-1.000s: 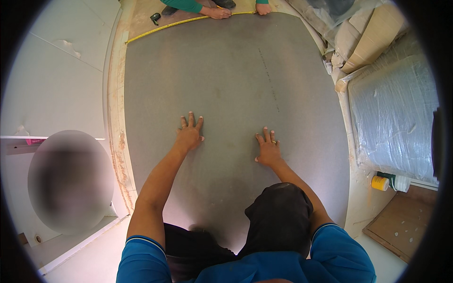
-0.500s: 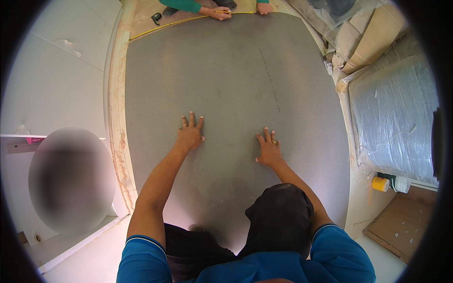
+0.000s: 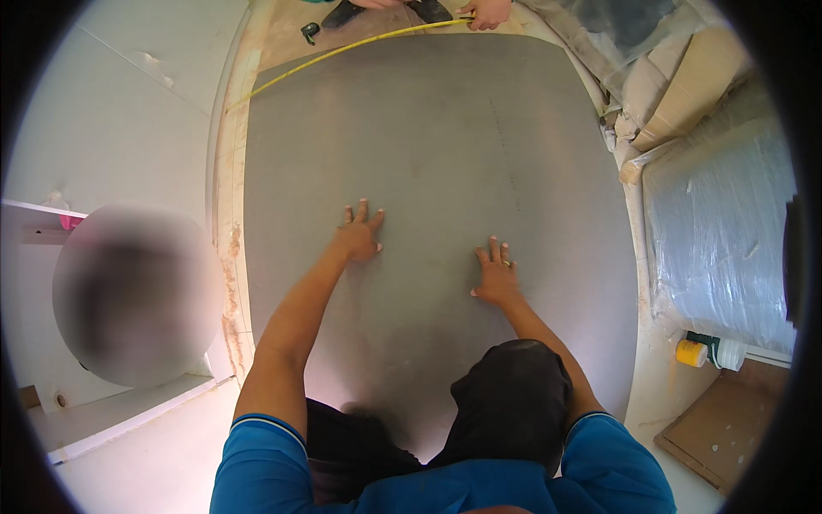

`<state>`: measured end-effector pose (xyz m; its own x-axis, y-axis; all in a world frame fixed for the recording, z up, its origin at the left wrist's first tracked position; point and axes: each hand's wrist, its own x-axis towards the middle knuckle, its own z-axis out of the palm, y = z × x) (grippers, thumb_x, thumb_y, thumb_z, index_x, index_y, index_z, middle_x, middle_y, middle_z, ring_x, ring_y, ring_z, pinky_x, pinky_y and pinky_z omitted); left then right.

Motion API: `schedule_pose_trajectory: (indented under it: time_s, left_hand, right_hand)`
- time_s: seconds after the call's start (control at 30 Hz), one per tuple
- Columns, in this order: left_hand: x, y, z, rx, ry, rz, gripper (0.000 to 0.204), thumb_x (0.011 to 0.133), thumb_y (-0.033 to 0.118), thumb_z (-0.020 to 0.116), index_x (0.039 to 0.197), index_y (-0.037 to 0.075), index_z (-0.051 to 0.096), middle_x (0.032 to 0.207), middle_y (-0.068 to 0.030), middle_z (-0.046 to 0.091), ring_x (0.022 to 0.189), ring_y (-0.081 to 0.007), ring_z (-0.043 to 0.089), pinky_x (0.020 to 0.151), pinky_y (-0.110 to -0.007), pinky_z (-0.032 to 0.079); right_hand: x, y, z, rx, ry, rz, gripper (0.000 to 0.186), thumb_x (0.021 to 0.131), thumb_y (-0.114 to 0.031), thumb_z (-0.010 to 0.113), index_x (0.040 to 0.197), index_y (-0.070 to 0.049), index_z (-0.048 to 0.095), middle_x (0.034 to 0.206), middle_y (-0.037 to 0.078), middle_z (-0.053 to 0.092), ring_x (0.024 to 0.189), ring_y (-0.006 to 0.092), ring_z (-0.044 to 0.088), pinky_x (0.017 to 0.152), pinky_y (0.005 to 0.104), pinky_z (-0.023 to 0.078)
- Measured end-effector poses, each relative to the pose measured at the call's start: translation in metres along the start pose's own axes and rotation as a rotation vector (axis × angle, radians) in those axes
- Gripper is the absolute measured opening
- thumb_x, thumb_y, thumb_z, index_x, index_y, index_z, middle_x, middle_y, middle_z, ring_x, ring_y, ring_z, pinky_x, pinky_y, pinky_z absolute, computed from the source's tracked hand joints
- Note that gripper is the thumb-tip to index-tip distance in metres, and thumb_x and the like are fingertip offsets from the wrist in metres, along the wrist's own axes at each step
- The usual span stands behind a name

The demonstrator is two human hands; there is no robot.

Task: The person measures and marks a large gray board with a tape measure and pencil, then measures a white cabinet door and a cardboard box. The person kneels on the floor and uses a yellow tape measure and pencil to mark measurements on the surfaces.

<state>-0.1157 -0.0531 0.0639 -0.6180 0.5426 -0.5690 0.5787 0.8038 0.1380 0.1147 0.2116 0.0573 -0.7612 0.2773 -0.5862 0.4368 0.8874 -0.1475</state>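
A large flat grey board (image 3: 428, 154) lies before me, with a faint printed line on its right half. Fingers spread, my left hand (image 3: 360, 235) rests flat on the board left of its middle. My right hand (image 3: 497, 276), a ring on one finger, lies on it too, slightly nearer to me and also spread. Neither hand holds anything. Along the board's far edge runs a yellow tape measure blade (image 3: 360, 43). A co-worker's hand (image 3: 488, 12) grips the blade at the far right; another hand (image 3: 377, 2) of theirs is partly cut off by the frame.
A dark tape measure case or similar tool (image 3: 310, 33) lies on the floor at far left. White panels (image 3: 128, 111) stand left. On the right are plastic-wrapped goods (image 3: 719, 231), cardboard (image 3: 685, 86), a yellow-lidded container (image 3: 691, 352) and a brown board (image 3: 719, 420).
The tape blade has lifted into a bow off the far edge. The co-worker's pencil hand has drawn back from the edge. My hands stay on the board; the view has shifted slightly.
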Motion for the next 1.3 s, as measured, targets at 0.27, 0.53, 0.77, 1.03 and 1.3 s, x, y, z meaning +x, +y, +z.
schedule_pose_trajectory:
  time_s: [0.27,0.53,0.77,1.03,1.3]
  left_hand:
    - [-0.033,-0.117,-0.023,-0.602,0.156,0.006,0.055,0.091,0.035,0.069,0.131,-0.002,0.062,0.123,-0.0229,0.068,0.114,-0.0370,0.065,0.099,-0.041,0.050]
    - [-0.138,-0.133,0.000,-0.624,0.041,0.007,0.057,0.090,0.039,0.071,0.129,-0.002,0.063,0.115,-0.0238,0.071,0.106,-0.0349,0.069,0.092,-0.042,0.053]
    - [-0.166,-0.132,0.078,-0.048,-0.228,-0.041,0.079,0.088,0.036,0.072,0.154,0.007,0.040,0.153,-0.0291,0.040,0.130,-0.0441,0.053,0.107,-0.047,0.046]
    - [-0.155,-0.172,0.082,-0.562,-0.052,-0.214,0.049,0.092,0.034,0.068,0.127,0.000,0.062,0.119,-0.0291,0.067,0.101,-0.0451,0.068,0.088,-0.050,0.054]
    - [-0.173,-0.123,0.112,-0.145,0.005,-0.256,0.096,0.090,0.050,0.069,0.156,-0.003,0.026,0.157,-0.0354,0.028,0.145,-0.0535,0.029,0.115,-0.060,0.032]
  right_hand:
    - [-0.014,-0.015,-0.026,0.028,0.071,-0.177,0.092,0.076,-0.033,0.087,0.153,-0.013,0.041,0.165,0.021,0.023,0.152,0.0411,0.023,0.120,0.0525,0.031]
    - [0.037,0.027,-0.064,0.603,0.236,-0.275,0.065,0.085,-0.039,0.079,0.135,-0.003,0.058,0.141,0.018,0.057,0.114,0.0322,0.064,0.096,0.0433,0.052]
    - [0.064,0.042,-0.032,0.194,0.161,-0.345,0.067,0.085,-0.037,0.078,0.139,-0.005,0.056,0.149,0.020,0.050,0.134,0.0395,0.050,0.110,0.0479,0.043]
    - [0.054,0.060,-0.007,0.148,0.222,-0.314,0.070,0.086,-0.036,0.075,0.144,-0.004,0.051,0.151,0.024,0.047,0.139,0.0418,0.044,0.115,0.0472,0.038]
    - [0.132,0.016,-0.100,1.476,0.292,-0.022,0.113,0.084,-0.050,0.080,0.161,-0.010,0.008,0.157,0.017,0.037,0.141,0.0347,0.040,0.110,0.0583,0.036]
